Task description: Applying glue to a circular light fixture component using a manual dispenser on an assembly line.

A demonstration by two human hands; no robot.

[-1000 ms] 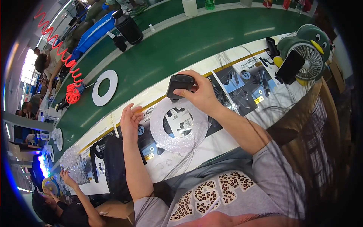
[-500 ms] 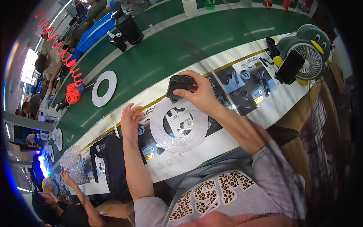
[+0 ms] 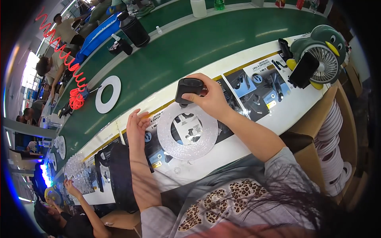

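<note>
My right hand (image 3: 212,99) grips a black, blocky handheld object (image 3: 189,88) with rounded corners; its exact kind I cannot make out. The object stands at the far edge of a flat, speckled white ring (image 3: 188,153), and whether it touches the ring is hard to tell. Through the ring's round hole, printed sheets show underneath. To the left of the ring, my left hand (image 3: 138,126) is raised, its fingers apart and lightly curled, holding nothing. A small clear disc (image 3: 177,170) lies on the white work surface (image 3: 194,168) in front of the ring.
A green belt (image 3: 178,51) runs beyond the bench, carrying another white ring (image 3: 108,94). At right stand a small fan (image 3: 323,65), a phone (image 3: 304,70) and a cardboard box (image 3: 305,133) of stacked rings. Black cloth (image 3: 121,172) and clear plastic pieces (image 3: 77,174) lie left, near another person (image 3: 75,214).
Both hands and the black object stay almost still. The box of rings at right, covered by a dark blur before, now shows. Strands of hair hang across the lower part of the view.
</note>
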